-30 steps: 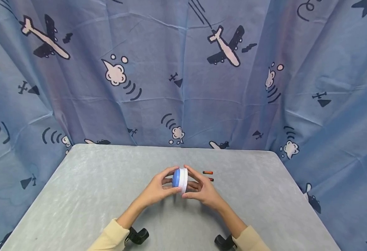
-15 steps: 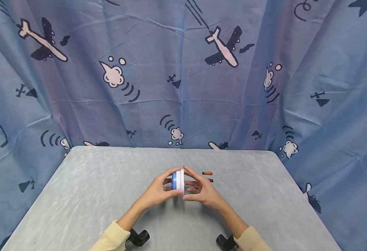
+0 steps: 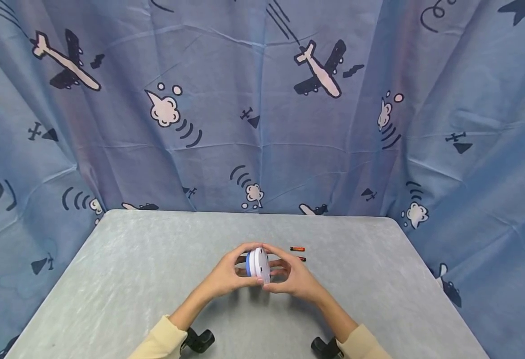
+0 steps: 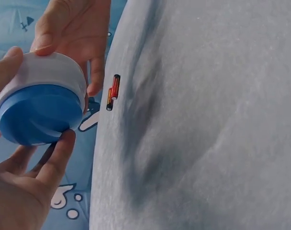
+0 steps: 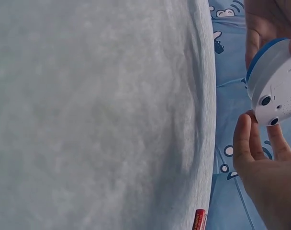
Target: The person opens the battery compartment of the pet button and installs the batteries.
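Left hand (image 3: 224,274): the thumb and fingers are bowed into a wide C; the round device (image 3: 259,267) is gripped by its blue side and white rim.
Right hand (image 3: 299,279): a similar wide curve is formed, and the opposite rim is held between thumb and fingertips; how firmly cannot be told.
Round device: it is held between the two hands, raised off the bench (image 3: 154,259), with its disc set nearly on edge; the blue dome is turned toward the left hand, the flat white face (image 5: 284,96) toward the right.
White face: at least two dark oval spots, a small hole and a patch of pinholes are shown in the right wrist view.
Side that matters: two batteries are placed beyond the right hand, to the back right of the device, so the right hand is judged the nearer; their long axes are laid roughly left to right as seen from the head, while no long axis is offered by the disc.
Batteries: the farther battery (image 3: 297,249) is seen whole; the nearer battery (image 3: 302,259) is partly hidden by the right hand. They are set just beside each other; whether they touch cannot be told.
Wrists: two cream sleeves (image 3: 161,336) and two black wrist cameras (image 3: 197,341) are worn.
Backdrop: the bench is backed by a blue curtain (image 3: 217,70) printed with planes.
Count: one device, two batteries, two hands.
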### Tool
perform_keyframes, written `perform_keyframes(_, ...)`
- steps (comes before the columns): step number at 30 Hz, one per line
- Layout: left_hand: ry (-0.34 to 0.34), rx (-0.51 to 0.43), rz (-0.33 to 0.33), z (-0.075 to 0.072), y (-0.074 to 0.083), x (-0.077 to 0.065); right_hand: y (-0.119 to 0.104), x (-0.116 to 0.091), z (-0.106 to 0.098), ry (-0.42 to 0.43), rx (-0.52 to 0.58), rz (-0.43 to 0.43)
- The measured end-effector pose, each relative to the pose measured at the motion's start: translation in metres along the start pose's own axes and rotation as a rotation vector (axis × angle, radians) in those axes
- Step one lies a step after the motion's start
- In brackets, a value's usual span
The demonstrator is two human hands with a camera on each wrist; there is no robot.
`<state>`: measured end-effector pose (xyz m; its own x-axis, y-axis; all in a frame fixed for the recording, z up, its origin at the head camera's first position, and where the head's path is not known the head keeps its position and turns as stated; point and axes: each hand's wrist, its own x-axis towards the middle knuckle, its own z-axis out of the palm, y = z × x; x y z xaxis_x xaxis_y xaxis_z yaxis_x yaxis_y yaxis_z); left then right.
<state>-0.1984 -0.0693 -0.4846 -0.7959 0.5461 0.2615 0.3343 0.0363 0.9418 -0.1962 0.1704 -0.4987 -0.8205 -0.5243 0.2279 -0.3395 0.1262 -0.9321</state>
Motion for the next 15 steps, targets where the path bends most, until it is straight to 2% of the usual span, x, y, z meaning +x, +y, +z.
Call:
perform_keyframes(5,0.007,-0.022,0.008,0.0024,-0.0013,-0.0005,-0.0008,-0.0011,0.0001,-0.012,0.012,0.038)
perform_keyframes(10,0.002,-0.087,0.007,0.0019,-0.001,0.0,-0.0029,0.0005,-0.0006,-0.044,0.06,0.094)
perform_keyframes(15,-0.034,-0.123,0.005,0.0011,-0.0025,0.0001,-0.0023,0.0012,-0.001,-0.042,0.023,0.077)
